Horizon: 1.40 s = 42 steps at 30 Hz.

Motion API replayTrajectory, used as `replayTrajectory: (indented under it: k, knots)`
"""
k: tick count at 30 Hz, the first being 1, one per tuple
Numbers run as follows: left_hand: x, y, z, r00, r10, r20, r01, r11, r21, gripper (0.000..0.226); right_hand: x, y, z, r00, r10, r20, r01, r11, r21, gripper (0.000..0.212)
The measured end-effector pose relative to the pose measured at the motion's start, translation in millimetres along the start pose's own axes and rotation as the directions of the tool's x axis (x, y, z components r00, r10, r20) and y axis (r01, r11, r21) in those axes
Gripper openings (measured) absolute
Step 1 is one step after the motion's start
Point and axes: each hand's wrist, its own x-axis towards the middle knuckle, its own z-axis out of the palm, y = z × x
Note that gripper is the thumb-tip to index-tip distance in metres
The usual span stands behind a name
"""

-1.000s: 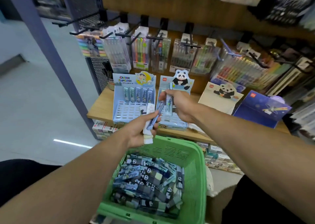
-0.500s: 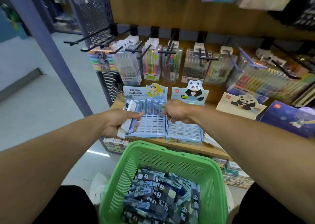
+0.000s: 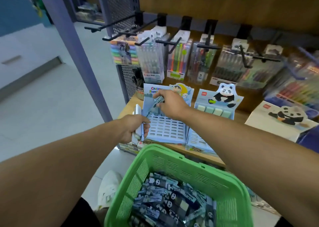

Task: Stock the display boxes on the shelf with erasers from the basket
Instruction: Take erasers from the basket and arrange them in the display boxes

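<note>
Right now right hand (image 3: 170, 104) is pinching an eraser (image 3: 156, 101) over the blue cartoon display box (image 3: 165, 123) on the wooden shelf (image 3: 241, 116); left hand (image 3: 133, 128) is gripping more erasers (image 3: 138, 123) beside it. Green basket (image 3: 181, 164) is sitting below, packed; pale tiled floor (image 3: 51, 106) is showing left.

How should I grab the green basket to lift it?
Grip the basket by its thick top rim, one hand on each side, coming down from above. No handle shows, the slotted walls slope inward, and the open top is full of erasers, so holding both sides should keep it level. Both hands are busy now: the left hand and right hand each hold erasers.
</note>
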Motion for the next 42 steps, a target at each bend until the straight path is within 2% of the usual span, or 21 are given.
replayTrajectory:
  k: [4,8,12,18,26,30,34,37,42]
  knots:
    - [9.6,-8.2,-2.9,0.999,-0.024,-0.035,0.024,1.0,-0.009,0.008,9.3,1.7,18.6,0.998,-0.013,-0.058,0.014,1.0,0.003,0.019]
    - [13.9,-10.8,2.6,0.999,-0.041,-0.029,0.041,0.999,0.002,0.008,15.8,6.4,27.9,0.984,0.012,-0.177,0.008,0.994,0.112,0.012]
    - [18.3,-12.1,8.2,0.998,-0.061,0.012,0.061,0.997,0.042,0.015,18.0,12.2,35.1,0.974,-0.025,-0.224,0.048,0.994,0.099,0.005]
    - [20.1,-13.1,13.7,0.997,-0.067,0.029,0.064,0.995,0.073,0.027,19.5,16.9,40.9,0.973,-0.084,-0.213,0.092,0.995,0.027,0.007]
    - [17.2,-11.8,14.3,0.997,-0.064,0.036,0.062,0.996,0.059,0.02,20.8,19.6,43.0,0.977,-0.122,-0.174,0.11,0.991,-0.074,0.007]
    - [15.4,-11.7,14.2,0.996,-0.082,0.033,0.08,0.995,0.065,0.01,22.1,21.0,38.9,0.98,-0.108,-0.168,0.092,0.991,-0.101,0.012]
    - [16.1,-14.6,13.5,0.995,-0.098,0.033,0.095,0.991,0.095,0.018,23.2,17.7,33.5,0.972,-0.148,-0.182,0.116,0.978,-0.176,0.022]
    - [16.2,-15.4,15.4,0.994,-0.104,0.043,0.098,0.988,0.119,0.024,25.9,14.1,30.7,0.971,-0.166,-0.174,0.114,0.955,-0.275,0.021]
    - [17.0,-16.3,14.7,0.993,-0.11,0.052,0.101,0.982,0.157,0.028,30.9,7.6,27.4,0.954,-0.205,-0.219,0.133,0.943,-0.305,0.026]
